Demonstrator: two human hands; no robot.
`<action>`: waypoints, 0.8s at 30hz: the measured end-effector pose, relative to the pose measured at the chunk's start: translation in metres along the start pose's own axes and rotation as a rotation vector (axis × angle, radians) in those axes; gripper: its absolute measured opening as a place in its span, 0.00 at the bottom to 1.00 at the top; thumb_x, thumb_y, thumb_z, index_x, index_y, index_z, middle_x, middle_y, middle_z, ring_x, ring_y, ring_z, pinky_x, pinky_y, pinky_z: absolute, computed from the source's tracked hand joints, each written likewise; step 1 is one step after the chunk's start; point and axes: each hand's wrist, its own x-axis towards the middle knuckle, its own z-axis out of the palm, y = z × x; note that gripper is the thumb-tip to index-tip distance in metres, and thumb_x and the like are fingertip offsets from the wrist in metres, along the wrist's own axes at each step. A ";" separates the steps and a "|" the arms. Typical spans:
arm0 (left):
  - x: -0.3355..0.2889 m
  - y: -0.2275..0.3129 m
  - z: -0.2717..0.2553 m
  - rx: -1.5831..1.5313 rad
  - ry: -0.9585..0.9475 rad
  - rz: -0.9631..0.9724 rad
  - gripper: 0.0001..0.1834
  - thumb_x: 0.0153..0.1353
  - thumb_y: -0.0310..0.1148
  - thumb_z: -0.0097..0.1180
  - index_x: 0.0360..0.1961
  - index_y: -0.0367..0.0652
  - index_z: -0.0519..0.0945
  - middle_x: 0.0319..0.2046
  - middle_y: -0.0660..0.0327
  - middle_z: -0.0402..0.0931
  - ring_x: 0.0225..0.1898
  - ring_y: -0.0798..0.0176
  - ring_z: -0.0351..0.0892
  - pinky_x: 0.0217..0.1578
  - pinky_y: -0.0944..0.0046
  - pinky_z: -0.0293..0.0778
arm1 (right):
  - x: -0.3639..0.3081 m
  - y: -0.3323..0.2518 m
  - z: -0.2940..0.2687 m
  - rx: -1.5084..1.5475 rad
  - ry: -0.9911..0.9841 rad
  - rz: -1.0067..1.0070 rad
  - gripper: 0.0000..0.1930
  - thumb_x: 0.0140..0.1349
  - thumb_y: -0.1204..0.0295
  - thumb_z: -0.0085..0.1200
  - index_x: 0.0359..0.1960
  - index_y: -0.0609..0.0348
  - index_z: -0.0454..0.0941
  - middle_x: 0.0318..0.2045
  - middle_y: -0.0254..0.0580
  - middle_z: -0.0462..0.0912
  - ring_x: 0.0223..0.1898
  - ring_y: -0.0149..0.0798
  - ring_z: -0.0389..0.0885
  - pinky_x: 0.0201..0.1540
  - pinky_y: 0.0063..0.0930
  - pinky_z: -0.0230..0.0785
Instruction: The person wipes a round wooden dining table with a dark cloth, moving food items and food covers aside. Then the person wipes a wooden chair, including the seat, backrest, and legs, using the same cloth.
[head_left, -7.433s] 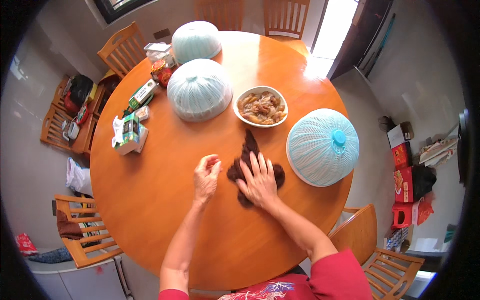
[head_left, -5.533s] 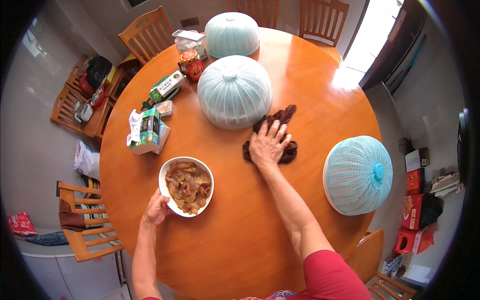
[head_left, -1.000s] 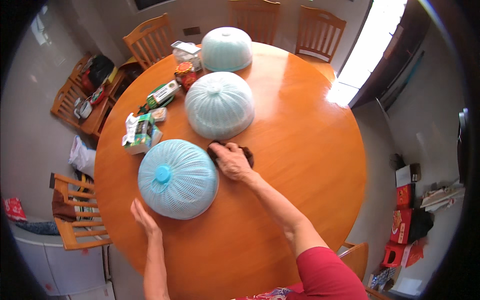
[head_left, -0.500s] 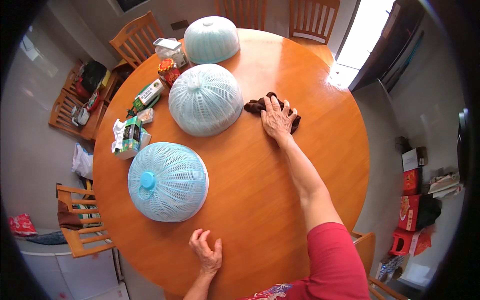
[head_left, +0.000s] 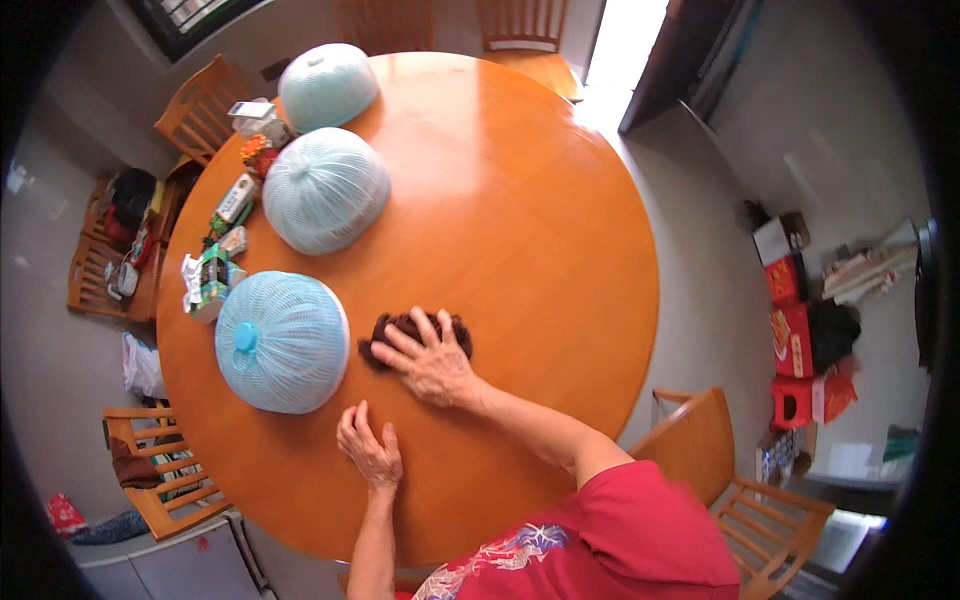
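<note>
My right hand (head_left: 437, 366) presses a bunched dark brown cloth (head_left: 462, 337) against the wooden tabletop, its fingers spread over it. Part of the cloth is hidden under the palm. Close to the table's near side, my left hand (head_left: 370, 450) rests with loosely bent fingers, thumb apart and nothing in it. Just left of the cloth sits a light blue mesh food cover (head_left: 290, 350) with a round blue knob. Beyond it are a paler mesh food cover (head_left: 335, 195) and a third food cover (head_left: 335, 85). What lies beneath the covers cannot be made out.
Along the round table's (head_left: 540, 230) left edge stand a tissue pack (head_left: 212, 285), a small clear box (head_left: 234, 241), a white-and-green carton (head_left: 236, 198), a red jar (head_left: 258, 155) and a clear container (head_left: 262, 122). Wooden chairs surround the table, one (head_left: 700, 450) at the near right.
My right hand has drawn the cloth from the table's far right back toward me and leftward, beside the nearest cover. The left hand stays near the front edge. The whole view has shifted.
</note>
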 end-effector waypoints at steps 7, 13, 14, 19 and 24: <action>-0.007 -0.008 0.006 0.154 0.008 0.068 0.27 0.58 0.45 0.56 0.57 0.45 0.71 0.55 0.54 0.63 0.57 0.49 0.61 0.57 0.47 0.57 | -0.163 -0.058 -0.081 0.140 -0.232 -0.121 0.26 0.57 0.61 0.49 0.60 0.33 0.66 0.64 0.32 0.64 0.67 0.52 0.54 0.64 0.64 0.41; -0.009 -0.004 0.014 0.193 0.003 0.071 0.28 0.54 0.38 0.61 0.56 0.45 0.71 0.56 0.54 0.62 0.58 0.50 0.60 0.58 0.47 0.57 | -0.225 0.017 -0.128 -0.005 -0.211 0.039 0.23 0.54 0.58 0.51 0.55 0.29 0.71 0.62 0.26 0.66 0.67 0.46 0.53 0.64 0.61 0.39; -0.008 -0.001 0.015 0.209 -0.002 0.046 0.28 0.54 0.38 0.61 0.56 0.45 0.70 0.56 0.54 0.61 0.58 0.49 0.60 0.58 0.46 0.57 | -0.221 0.037 -0.135 -0.064 -0.198 0.069 0.23 0.53 0.57 0.52 0.54 0.29 0.72 0.62 0.26 0.66 0.67 0.46 0.53 0.64 0.60 0.40; 0.009 0.044 0.027 0.199 0.003 -0.035 0.28 0.53 0.37 0.61 0.56 0.44 0.70 0.57 0.52 0.60 0.59 0.47 0.59 0.59 0.45 0.54 | -0.177 0.145 -0.148 -0.204 -0.170 0.150 0.25 0.55 0.55 0.53 0.58 0.29 0.70 0.64 0.28 0.64 0.66 0.47 0.52 0.64 0.58 0.39; 0.035 0.110 0.065 0.108 0.014 -0.080 0.29 0.51 0.37 0.63 0.55 0.43 0.70 0.55 0.51 0.60 0.58 0.46 0.60 0.58 0.45 0.55 | -0.118 0.251 -0.142 -0.246 -0.154 0.204 0.26 0.58 0.55 0.51 0.61 0.31 0.67 0.65 0.30 0.61 0.66 0.48 0.51 0.63 0.61 0.39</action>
